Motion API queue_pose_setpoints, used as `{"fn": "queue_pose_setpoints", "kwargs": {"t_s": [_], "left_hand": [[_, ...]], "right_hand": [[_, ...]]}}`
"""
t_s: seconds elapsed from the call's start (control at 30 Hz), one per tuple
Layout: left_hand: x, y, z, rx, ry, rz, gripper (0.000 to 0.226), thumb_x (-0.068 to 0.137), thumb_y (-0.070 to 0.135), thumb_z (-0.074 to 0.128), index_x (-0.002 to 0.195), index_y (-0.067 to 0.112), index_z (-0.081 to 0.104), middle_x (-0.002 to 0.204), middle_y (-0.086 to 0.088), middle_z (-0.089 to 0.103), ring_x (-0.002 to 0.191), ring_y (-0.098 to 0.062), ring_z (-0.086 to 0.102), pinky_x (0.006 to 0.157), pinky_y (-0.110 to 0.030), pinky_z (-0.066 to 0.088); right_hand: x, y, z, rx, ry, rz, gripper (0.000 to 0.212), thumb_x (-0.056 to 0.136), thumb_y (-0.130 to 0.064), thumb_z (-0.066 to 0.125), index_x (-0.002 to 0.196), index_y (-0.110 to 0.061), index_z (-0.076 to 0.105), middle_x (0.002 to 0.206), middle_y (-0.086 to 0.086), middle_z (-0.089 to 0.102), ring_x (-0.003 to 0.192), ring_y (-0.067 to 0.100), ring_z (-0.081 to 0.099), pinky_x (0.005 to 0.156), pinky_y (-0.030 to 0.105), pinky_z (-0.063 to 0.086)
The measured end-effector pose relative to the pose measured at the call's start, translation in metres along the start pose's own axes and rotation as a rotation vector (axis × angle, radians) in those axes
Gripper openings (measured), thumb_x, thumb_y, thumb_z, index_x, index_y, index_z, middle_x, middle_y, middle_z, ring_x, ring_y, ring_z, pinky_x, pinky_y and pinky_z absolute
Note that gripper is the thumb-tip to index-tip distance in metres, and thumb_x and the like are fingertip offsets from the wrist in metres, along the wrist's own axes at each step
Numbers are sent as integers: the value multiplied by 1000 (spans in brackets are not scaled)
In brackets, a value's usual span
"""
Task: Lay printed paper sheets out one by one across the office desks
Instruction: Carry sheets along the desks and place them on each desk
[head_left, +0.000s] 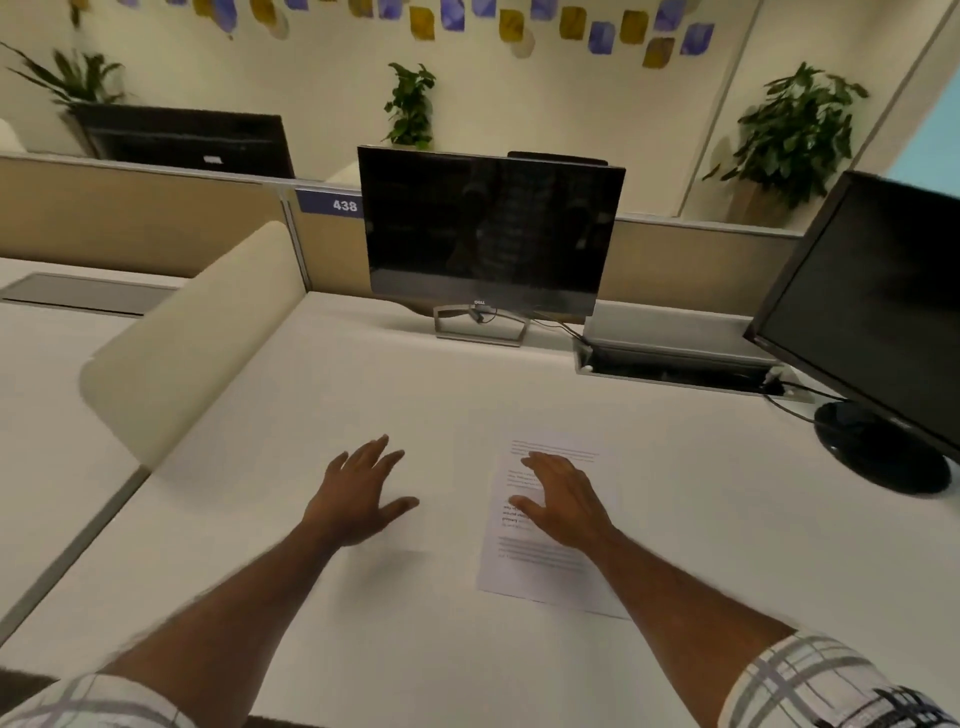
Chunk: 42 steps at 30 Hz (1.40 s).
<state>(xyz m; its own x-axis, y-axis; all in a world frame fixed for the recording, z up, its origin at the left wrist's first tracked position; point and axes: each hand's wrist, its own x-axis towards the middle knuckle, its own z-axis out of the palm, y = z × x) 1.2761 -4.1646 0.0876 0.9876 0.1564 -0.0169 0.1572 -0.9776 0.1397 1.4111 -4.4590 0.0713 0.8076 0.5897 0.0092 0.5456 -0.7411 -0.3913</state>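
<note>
- On the white desk (395, 395), a printed sheet of paper (540, 566) lies flat, right of centre, its long edges running away from the person and slightly tilted.
- The right hand (563, 501) is over the upper half of the sheet, palm down, fingers straight and a little spread, thumb out to the left; whether it presses the paper or only hovers just above it, I cannot tell.
- The left hand (358, 491) is over bare desk to the left of the sheet, apart from it, palm down, fingers straight and spread, thumb out to the right, holding nothing.
- Both forearms are bare, with plaid short sleeves (810, 686) at the bottom edge.
- Behind the sheet stands a dark monitor (488, 228) on a silver stand, against a tan partition carrying a blue tag (330, 205) that reads 438.
- A second dark monitor (872, 306) on a round black base stands at the right, well apart from the sheet.
- A cream divider panel (192, 332) separates this desk from the one on the left.
- Potted plants (795, 135) stand beyond the partition.
</note>
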Motion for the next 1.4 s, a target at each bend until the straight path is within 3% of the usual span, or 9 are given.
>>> {"fn": "queue_pose_setpoints", "kwargs": {"t_s": [0.13, 0.3, 0.43, 0.53, 0.83, 0.97, 1.4], "left_hand": [[-43, -37, -12, 16, 29, -124, 106, 70, 90, 8, 152, 25, 29, 163, -3, 17, 150, -19, 16, 120, -44, 13], [-109, -87, -22, 68, 41, -301, 109, 68, 91, 4, 153, 25, 26, 164, -3, 14, 151, -18, 13, 121, -44, 11], [-158, -120, -31, 129, 57, -442, 103, 73, 88, 12, 154, 25, 21, 165, -4, 7, 152, -21, 5, 122, -47, 7], [-196, -146, -34, 163, 64, -546, 100, 76, 87, 12, 154, 25, 20, 165, -4, 6, 152, -23, 4, 121, -50, 7], [-325, -243, -44, 116, 34, -703, 104, 75, 91, 14, 156, 26, 13, 165, -7, -2, 152, -25, -6, 120, -58, -2], [-381, -287, -43, 91, 42, -809, 111, 71, 95, 13, 156, 24, 11, 165, -7, -5, 151, -24, -11, 118, -60, -7], [-519, -408, -28, 44, 127, -1167, 112, 70, 95, 6, 155, 24, 21, 165, -8, 4, 152, -24, -4, 118, -60, -1]], "right_hand": [[22, -47, 18, 3, -41, -133, 65, 90, -55, 56, 144, -22, 42, 155, -2, 37, 144, 17, 28, 115, 38, 22], [38, -127, 38, -22, -89, -326, 69, 92, -56, 54, 148, -21, 35, 160, 1, 26, 147, 19, 21, 117, 36, 15], [41, -189, 60, -99, -199, -439, 97, 79, -83, 26, 156, -29, 5, 165, -1, -9, 152, 20, -4, 121, 45, 1], [38, -238, 83, -162, -234, -515, 103, 72, -89, 13, 155, -32, -5, 163, 0, -20, 151, 21, -14, 121, 49, -6], [15, -396, 157, -217, -282, -659, 95, 79, -86, 21, 155, -35, -7, 163, -1, -20, 150, 22, -16, 118, 50, -12], [-7, -467, 192, -152, -313, -715, 93, 81, -84, 25, 155, -33, 0, 165, -1, -11, 152, 20, -8, 121, 51, -5], [-38, -677, 297, -139, -427, -951, 91, 83, -83, 24, 156, -31, 8, 165, -1, -1, 152, 21, 0, 122, 49, 2]]}}
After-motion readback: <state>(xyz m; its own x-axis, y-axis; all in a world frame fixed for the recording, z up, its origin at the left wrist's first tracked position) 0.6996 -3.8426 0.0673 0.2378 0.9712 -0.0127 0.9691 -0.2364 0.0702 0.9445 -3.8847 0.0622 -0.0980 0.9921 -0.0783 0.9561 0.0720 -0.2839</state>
